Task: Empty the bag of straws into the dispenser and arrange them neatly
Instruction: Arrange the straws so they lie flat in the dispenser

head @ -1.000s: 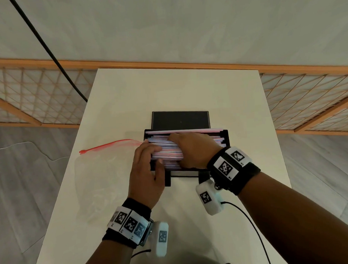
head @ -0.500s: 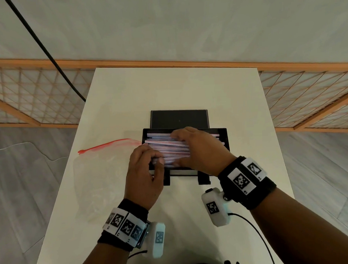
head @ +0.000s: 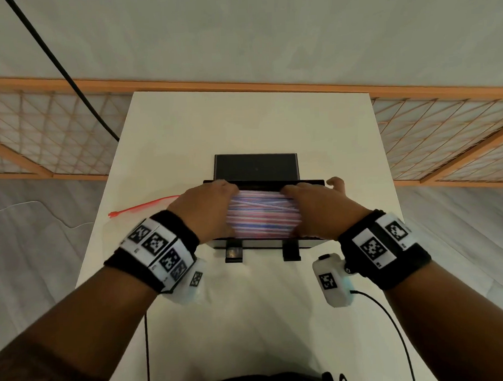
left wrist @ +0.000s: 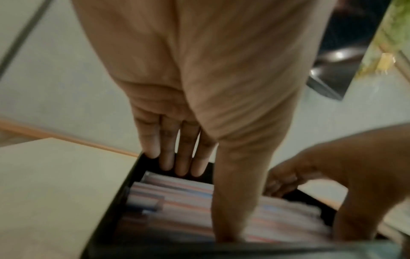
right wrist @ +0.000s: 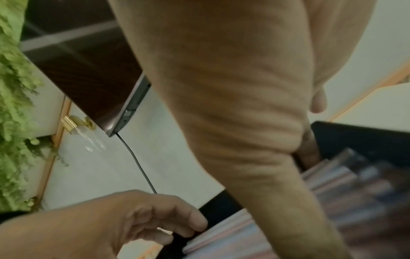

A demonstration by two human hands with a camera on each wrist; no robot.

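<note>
The black straw dispenser point(head: 263, 245) stands mid-table with its lid point(head: 255, 168) tipped open behind it. Striped pink, blue and white straws point(head: 262, 215) lie lengthwise in it, a few crossed on top. My left hand point(head: 210, 214) covers the left end of the pile; its straight fingers point(left wrist: 177, 157) reach the far wall and its thumb point(left wrist: 230, 210) presses down at the near side. My right hand point(head: 316, 211) covers the right end the same way, thumb point(right wrist: 288, 210) down on the straws, little finger lifted. The clear bag point(head: 126, 231) with a red zip lies flat at the left.
The white table point(head: 250, 122) has open surface behind and in front of the dispenser. A black cable point(head: 391, 322) trails from my right wrist across the near table. A wooden lattice screen point(head: 43, 135) borders the far side.
My right hand has slid from the top middle of the pile to its right end. My left hand has moved from the front left corner onto the left end.
</note>
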